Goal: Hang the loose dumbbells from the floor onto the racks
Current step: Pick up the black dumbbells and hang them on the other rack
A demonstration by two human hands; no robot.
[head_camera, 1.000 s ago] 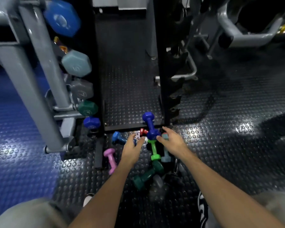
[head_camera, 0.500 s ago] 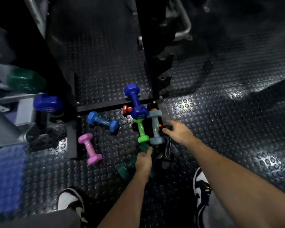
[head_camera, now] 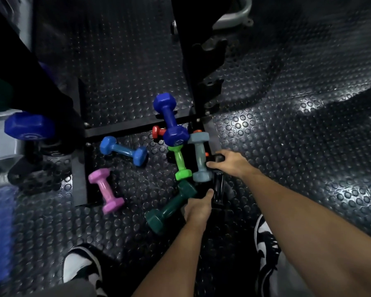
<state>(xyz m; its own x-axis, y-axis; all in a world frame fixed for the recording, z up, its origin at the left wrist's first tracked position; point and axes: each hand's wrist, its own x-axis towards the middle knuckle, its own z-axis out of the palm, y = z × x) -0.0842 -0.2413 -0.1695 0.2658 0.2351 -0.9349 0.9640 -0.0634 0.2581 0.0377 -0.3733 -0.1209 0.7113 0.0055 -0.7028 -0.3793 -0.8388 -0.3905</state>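
Both hands are down in the heap of loose dumbbells on the studded floor (head_camera: pixel 287 159), at the foot of the black rack (head_camera: pixel 186 61). The left hand (head_camera: pixel 198 207) is curled round something dark at the near end of the dark green dumbbell (head_camera: pixel 170 207) — whether it grips the green handle or a black weight beside it, I cannot tell. The right hand (head_camera: pixel 229 162) closes on a black dumbbell (head_camera: pixel 217 157) at 3 o'clock of the grey-blue dumbbell (head_camera: pixel 200 157), touching it.

The heap is interlocked: the big blue dumbbell (head_camera: pixel 169 121) rests on the bright green one (head_camera: pixel 180 161) at 12 o'clock, with a red one (head_camera: pixel 157 131) tucked under. Pulling a lower weight out would likely tip or roll those resting on it — toward fingers or the shoes (head_camera: pixel 81 269). The light blue (head_camera: pixel 123 150) and pink (head_camera: pixel 105 190) dumbbells lie apart at 9 o'clock, safer to take.
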